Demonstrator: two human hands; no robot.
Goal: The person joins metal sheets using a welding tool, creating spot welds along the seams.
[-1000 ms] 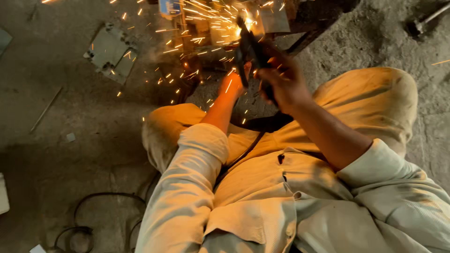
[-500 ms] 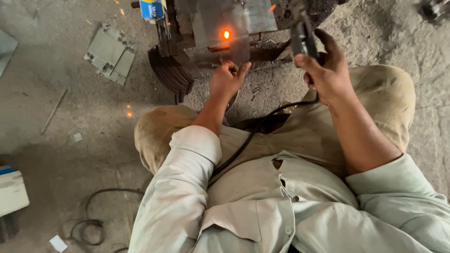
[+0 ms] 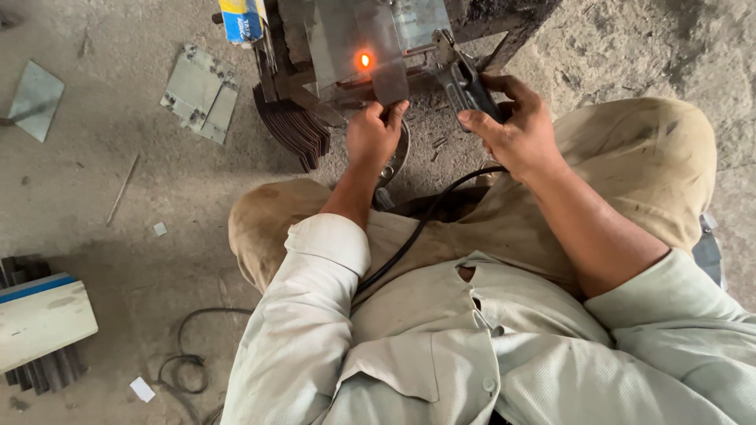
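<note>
Fingers of the left hand point(image 3: 372, 132) are pinching the lower edge of a metal plate point(image 3: 376, 49), apparently steadying it, its weld spot point(image 3: 364, 60) glowing just above; the right hand point(image 3: 516, 130) is gripping the electrode holder point(image 3: 463, 77) closed beside it.

Grey metal plate point(image 3: 370, 55) upright, glowing orange spot; dark welding holder point(image 3: 465, 83) just right.

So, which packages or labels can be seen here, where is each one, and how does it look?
Printed box: top edge, left of the metal workpiece; rectangular, blue and yellow.
Flat white box: floor, far left; white with a blue stripe along its top edge.
No signs or screens.
</note>
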